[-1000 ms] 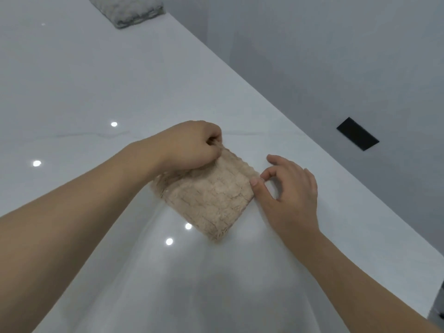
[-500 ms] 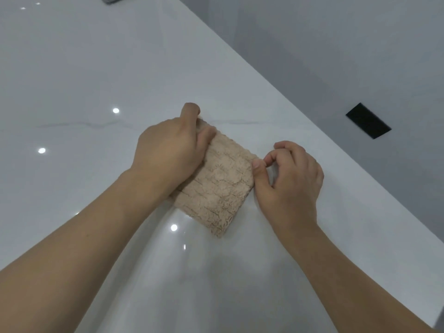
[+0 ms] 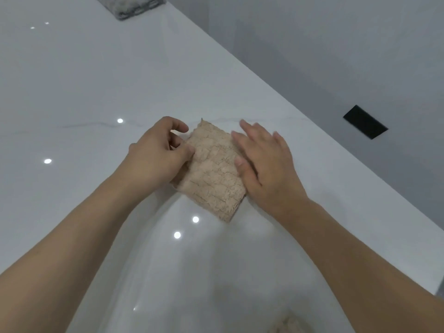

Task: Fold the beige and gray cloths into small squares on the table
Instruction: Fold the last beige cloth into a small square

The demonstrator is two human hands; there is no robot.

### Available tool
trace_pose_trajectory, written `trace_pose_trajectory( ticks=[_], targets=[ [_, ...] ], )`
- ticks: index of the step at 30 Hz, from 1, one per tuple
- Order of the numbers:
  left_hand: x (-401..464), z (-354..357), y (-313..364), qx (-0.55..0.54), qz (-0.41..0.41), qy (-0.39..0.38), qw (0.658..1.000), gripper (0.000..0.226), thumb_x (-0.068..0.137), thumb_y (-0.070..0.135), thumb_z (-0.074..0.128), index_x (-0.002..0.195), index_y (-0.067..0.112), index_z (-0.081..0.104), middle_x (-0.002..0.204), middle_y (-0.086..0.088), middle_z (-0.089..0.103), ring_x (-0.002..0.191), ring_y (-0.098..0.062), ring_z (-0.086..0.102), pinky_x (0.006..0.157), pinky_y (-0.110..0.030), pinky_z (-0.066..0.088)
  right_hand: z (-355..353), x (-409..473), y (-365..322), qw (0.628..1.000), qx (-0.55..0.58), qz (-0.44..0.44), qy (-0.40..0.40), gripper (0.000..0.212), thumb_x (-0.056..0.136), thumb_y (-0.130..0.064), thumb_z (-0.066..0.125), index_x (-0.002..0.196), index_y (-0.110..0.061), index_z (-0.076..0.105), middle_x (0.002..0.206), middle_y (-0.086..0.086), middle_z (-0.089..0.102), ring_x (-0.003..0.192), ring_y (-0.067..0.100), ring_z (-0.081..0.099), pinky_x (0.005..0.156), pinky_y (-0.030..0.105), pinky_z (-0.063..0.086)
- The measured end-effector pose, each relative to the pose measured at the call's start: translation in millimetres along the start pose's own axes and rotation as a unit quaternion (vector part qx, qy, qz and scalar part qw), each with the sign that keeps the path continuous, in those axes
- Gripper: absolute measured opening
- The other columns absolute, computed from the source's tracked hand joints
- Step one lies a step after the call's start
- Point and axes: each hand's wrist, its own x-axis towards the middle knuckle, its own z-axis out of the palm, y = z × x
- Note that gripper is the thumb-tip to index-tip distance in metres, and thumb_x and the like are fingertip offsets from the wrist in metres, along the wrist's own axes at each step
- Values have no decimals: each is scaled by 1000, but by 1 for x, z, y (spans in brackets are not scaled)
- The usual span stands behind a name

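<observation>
A beige textured cloth (image 3: pixel 213 174), folded into a small square, lies on the glossy white table (image 3: pixel 84 87) in the middle of the view. My left hand (image 3: pixel 156 155) sits at its left edge with curled fingers, thumb and fingertips pinching that edge. My right hand (image 3: pixel 262 159) lies flat on the cloth's right side, fingers straight and pressing down. A gray cloth (image 3: pixel 131 4), folded, rests at the table's far end, partly cut off by the top of the frame.
The table's right edge (image 3: pixel 312 121) runs diagonally, with gray floor beyond it and a black rectangle (image 3: pixel 365 122) on the floor. A bit of beige fabric (image 3: pixel 288 325) shows at the bottom of the view.
My right hand went from a pinch at the cloth's right corner to lying flat on it. My left hand slid back from covering the cloth to its left edge.
</observation>
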Motion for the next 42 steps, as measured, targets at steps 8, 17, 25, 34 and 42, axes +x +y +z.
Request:
trace_pose_trajectory(
  ticks=[8, 17, 25, 34, 42],
  targets=[
    [-9, -6, 1, -18, 39, 10, 999, 26, 87, 14, 61, 106, 32, 64, 90, 7, 66, 86, -16, 64, 79, -36, 53, 17, 33, 0, 981, -79, -82, -160, 50, 104, -40, 21, 153, -31, 21, 161, -9, 18, 148, 17, 14, 121, 42, 6],
    [-3, -10, -4, -3, -40, 7, 999, 9, 89, 17, 60, 97, 20, 62, 90, 0, 67, 81, -21, 65, 74, -39, 53, 17, 35, -3, 976, -114, -79, -166, 52, 103, -41, 17, 154, -30, 19, 161, -9, 17, 148, 15, 13, 120, 41, 8],
    [-1, -26, -10, -86, -69, -89, 990, 9, 93, 19, 60, 101, 22, 58, 91, -6, 70, 79, -21, 60, 76, -34, 45, 16, 37, -4, 977, -108, -70, -169, 53, 102, -42, 14, 154, -32, 17, 162, -10, 15, 148, 12, 10, 121, 39, 4],
    [2, -20, -21, -31, -54, -93, 994, 9, 77, 47, 53, 79, 39, 55, 78, 4, 71, 75, -22, 57, 71, -38, 41, 15, 37, -4, 978, -104, -69, -167, 51, 103, -39, 19, 154, -33, 18, 162, -9, 15, 149, 12, 10, 120, 40, 5],
    [-2, -13, -26, -68, -57, -60, 994, 14, 90, 40, 61, 87, 28, 54, 69, 6, 63, 67, -17, 50, 72, -36, 38, 16, 37, -4, 979, -101, -67, -163, 51, 103, -40, 18, 153, -33, 19, 161, -9, 16, 148, 12, 10, 120, 40, 5]
  ],
)
